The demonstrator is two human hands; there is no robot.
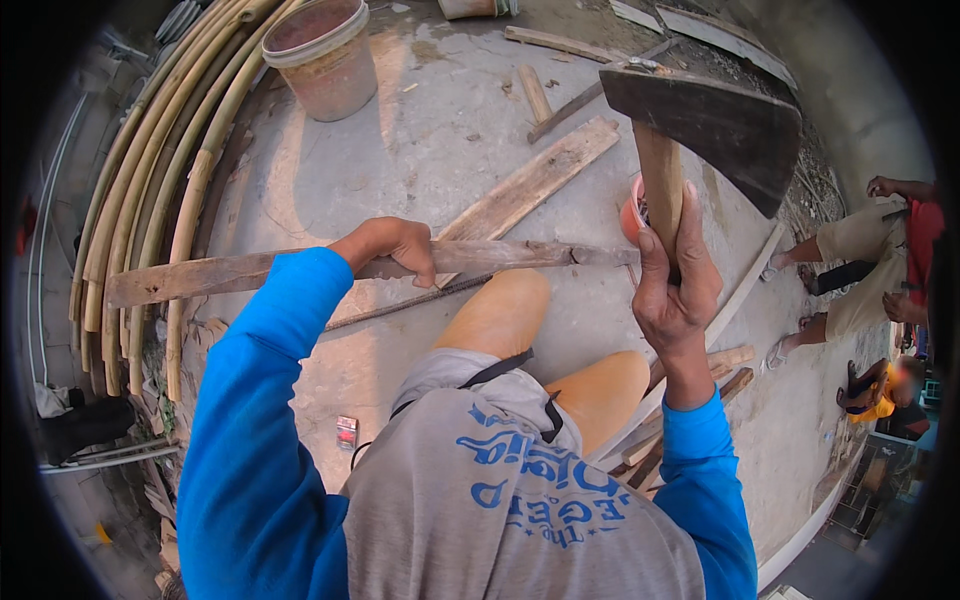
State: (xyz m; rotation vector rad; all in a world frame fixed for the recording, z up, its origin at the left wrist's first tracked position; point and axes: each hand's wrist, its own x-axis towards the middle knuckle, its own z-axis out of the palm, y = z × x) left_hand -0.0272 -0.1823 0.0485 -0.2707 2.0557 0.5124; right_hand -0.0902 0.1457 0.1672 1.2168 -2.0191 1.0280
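Note:
My left hand (395,248) is wrapped round a long narrow wooden batten (505,254), which lies crosswise in front of me above my bent knees. My right hand (680,290) grips the wooden handle of a hatchet (705,125), raised with its broad dark blade pointing right. The batten's right end is close to my right wrist and the hatchet handle. Partly hidden behind the handle is a small pinkish-red tub (632,215) with small dark things in it. A wide weathered plank (540,180) lies slanted on the floor beyond the batten.
Long bamboo poles (200,185) are stacked at the left. A dirty bucket (325,70) stands at the far left. Loose boards (565,45) lie ahead, and a thin ribbed rod (400,303) under the batten. A small red pack (346,433) is near me. Two people are at the right.

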